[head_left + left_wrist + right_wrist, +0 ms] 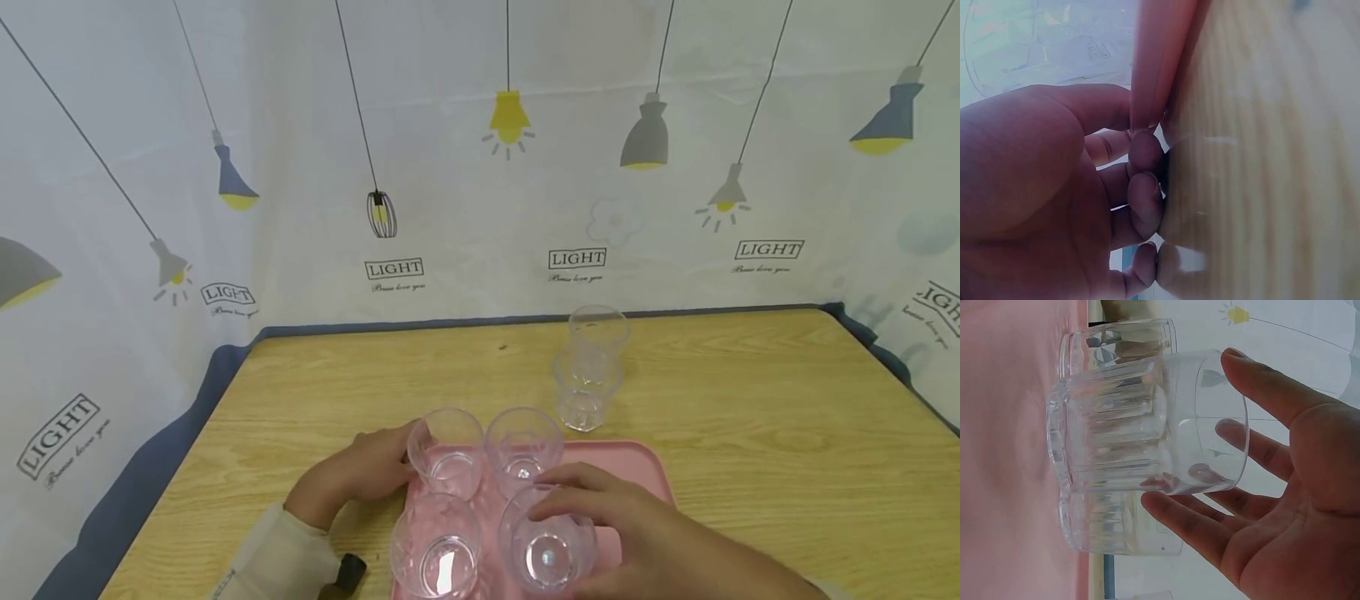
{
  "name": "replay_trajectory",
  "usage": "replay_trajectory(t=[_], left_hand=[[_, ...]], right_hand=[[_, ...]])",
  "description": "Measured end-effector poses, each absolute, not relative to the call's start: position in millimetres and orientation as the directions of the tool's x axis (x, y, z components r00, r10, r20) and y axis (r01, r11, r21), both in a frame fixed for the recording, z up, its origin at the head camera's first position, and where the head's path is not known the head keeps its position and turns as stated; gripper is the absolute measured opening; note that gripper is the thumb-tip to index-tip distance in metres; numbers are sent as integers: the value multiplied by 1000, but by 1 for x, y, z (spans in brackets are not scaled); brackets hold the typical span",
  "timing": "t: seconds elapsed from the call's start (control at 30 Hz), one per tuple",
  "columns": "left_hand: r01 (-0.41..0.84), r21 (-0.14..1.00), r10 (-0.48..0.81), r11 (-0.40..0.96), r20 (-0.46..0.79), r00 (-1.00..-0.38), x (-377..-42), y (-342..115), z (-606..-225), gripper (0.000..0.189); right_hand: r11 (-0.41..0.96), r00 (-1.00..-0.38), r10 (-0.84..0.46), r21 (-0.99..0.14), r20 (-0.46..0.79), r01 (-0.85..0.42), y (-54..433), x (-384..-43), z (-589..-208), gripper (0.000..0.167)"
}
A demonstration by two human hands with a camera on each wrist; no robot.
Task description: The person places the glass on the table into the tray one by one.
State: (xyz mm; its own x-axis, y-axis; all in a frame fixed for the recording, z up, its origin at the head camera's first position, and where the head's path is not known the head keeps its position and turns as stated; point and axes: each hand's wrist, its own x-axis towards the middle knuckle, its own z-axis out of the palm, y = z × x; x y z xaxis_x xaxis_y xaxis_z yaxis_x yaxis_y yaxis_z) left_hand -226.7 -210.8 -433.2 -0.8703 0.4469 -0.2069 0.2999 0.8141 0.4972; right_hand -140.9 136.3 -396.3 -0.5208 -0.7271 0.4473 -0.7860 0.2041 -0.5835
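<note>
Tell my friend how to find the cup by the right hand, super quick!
On the wooden table lies a pink tray. Of the four clear cups there, find the front right cup. Only that one has the right hand round its rim.

Left fingers curl while right fingers spread, bent.

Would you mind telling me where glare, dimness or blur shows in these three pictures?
Head view: a white glint in the near-left clear cup; left wrist view: the left hand dim, the wood-grain tabletop streaky and blurred; right wrist view: the fluted clear cup at the right hand fairly crisp, the pink tray softly blurred.
</note>
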Motion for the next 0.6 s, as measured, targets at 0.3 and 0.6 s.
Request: replay_trajectory(t=[0.3, 0.6], left_hand=[[308, 489, 449, 816, -201, -871, -227, -211, -433, 23], [308, 503, 456, 808, -202, -867, -226, -211, -431, 19]], right_hand=[[167, -478, -754, -572, 451, -803, 132, -143, -405, 51], [168, -466, -755, -550, 462, -818, 129, -145, -409, 53]])
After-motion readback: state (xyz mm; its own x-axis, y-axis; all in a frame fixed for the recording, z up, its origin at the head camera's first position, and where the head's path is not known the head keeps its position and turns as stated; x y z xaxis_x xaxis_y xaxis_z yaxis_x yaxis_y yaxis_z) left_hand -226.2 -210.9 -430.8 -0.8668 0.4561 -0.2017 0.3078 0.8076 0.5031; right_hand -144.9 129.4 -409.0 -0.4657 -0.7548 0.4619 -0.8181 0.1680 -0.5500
